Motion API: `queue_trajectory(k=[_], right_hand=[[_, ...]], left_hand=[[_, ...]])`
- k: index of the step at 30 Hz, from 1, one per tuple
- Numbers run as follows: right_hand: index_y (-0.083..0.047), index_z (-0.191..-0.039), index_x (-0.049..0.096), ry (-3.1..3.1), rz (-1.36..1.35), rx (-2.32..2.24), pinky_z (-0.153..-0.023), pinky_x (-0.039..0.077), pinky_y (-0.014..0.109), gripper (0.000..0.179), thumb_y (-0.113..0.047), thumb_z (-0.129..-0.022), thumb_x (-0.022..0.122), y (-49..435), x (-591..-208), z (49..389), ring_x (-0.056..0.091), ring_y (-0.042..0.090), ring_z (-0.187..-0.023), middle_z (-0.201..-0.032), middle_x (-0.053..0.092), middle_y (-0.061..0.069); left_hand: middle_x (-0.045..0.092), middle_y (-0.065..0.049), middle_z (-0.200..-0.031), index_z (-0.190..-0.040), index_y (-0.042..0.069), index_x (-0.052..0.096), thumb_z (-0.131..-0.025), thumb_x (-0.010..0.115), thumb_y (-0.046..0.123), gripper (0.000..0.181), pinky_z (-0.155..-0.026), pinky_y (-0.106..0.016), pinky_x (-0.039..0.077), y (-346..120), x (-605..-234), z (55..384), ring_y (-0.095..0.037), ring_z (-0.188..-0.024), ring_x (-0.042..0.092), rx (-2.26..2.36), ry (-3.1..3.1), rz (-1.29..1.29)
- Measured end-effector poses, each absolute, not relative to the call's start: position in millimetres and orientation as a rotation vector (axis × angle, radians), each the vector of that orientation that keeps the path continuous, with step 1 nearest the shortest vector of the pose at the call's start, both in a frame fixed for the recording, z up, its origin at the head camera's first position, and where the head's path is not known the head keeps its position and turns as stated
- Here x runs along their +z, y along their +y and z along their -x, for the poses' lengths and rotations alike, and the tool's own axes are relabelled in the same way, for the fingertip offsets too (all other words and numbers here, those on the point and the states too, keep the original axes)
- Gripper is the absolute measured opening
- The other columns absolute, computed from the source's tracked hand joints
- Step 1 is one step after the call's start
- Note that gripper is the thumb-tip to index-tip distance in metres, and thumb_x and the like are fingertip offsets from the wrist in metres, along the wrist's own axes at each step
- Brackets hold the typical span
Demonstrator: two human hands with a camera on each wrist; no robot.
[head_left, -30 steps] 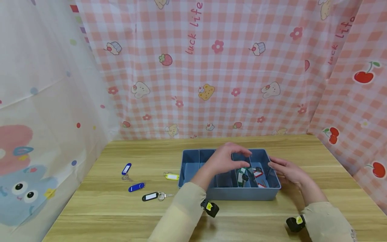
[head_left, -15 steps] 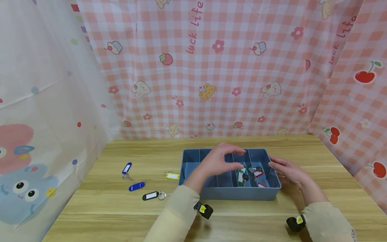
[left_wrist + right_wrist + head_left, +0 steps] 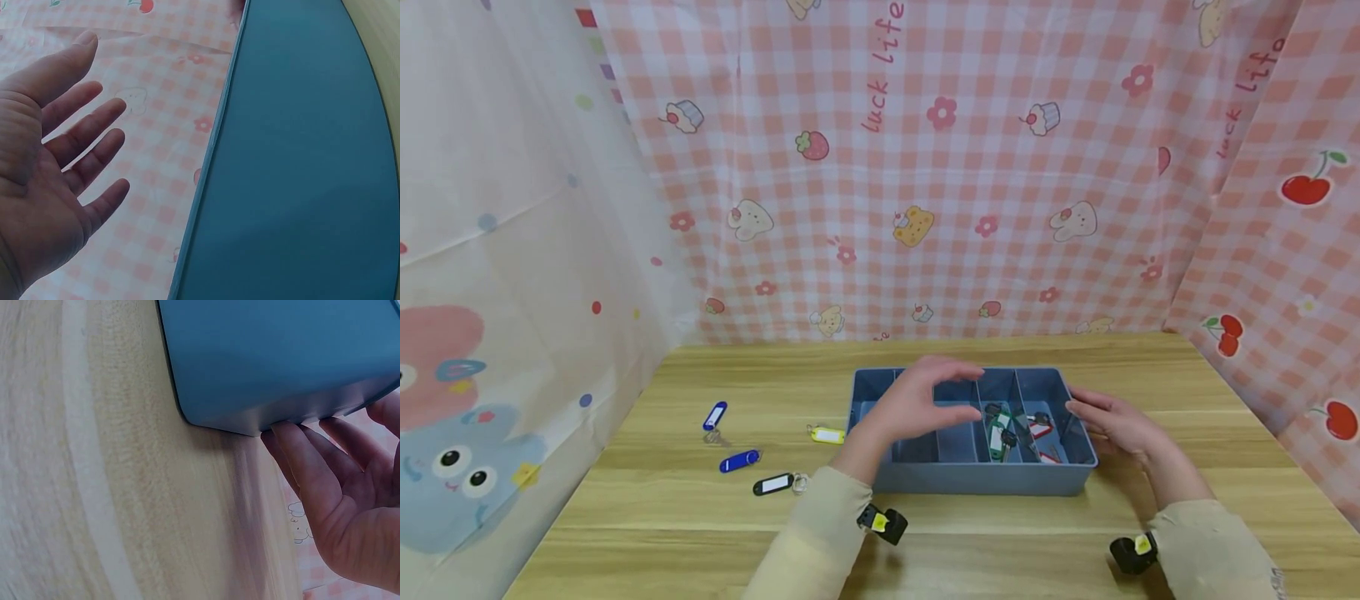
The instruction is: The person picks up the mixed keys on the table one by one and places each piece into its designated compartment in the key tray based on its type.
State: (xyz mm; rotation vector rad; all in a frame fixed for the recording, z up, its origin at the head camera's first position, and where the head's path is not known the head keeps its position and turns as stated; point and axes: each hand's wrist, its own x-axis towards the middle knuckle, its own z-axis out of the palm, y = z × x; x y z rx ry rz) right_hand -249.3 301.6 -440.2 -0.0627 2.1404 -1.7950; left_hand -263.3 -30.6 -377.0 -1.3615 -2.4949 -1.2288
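A blue-grey divided box [image 3: 985,480] stands on the table. Above its left and middle compartments hovers my left hand [image 3: 912,406], thumb and fingers spread apart with nothing between them. The left wrist view shows that palm bare, beside the box rim. Against the box's right end wall rest the fingertips of my right hand [image 3: 353,500]; its fingers look fairly straight. Green key tags [image 3: 997,437] with keys lie in one compartment towards the right. Red key tags [image 3: 1041,431] with a key occupy the rightmost one. My left hand and forearm partly hide the left compartments.
Left of the box, a yellow key tag [image 3: 827,435] lies close to its wall. Farther left are a blue key tag with a key [image 3: 715,415], another blue tag [image 3: 739,461] and a black tag [image 3: 772,483] whose key is partly covered by my left sleeve.
My left hand has moved left over the box, away from the compartment with the green key tags, fingers still spread. The right hand has stayed at the box's end wall.
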Motion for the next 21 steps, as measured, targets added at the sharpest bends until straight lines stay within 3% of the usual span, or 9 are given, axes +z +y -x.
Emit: queue_trajectory(k=[9,21], right_hand=[[0.008,-0.153,0.014,2.147,0.062,-1.794,-0.086,0.054,0.035,0.069,-0.026,-0.105,0.050,301,-441,250,0.062,0.008,-0.103,-0.143,0.040,0.034],[0.009,-0.153,0.014,2.141,0.091,-1.797,-0.086,0.054,0.035,0.068,-0.025,-0.105,0.049,302,-442,250,0.062,0.008,-0.103,-0.143,0.043,0.033]], left_hand=[[0.058,-0.003,-0.137,-0.135,0.012,0.060,-0.087,0.078,0.024,0.053,-0.108,-0.042,0.037,-52,-379,260,-0.022,-0.131,0.045,-1.234,-2.531,1.250],[0.059,-0.002,-0.135,-0.133,0.013,0.062,-0.086,0.080,0.023,0.052,-0.107,-0.044,0.038,-76,-383,259,-0.019,-0.129,0.047,-1.195,-2.454,1.209]])
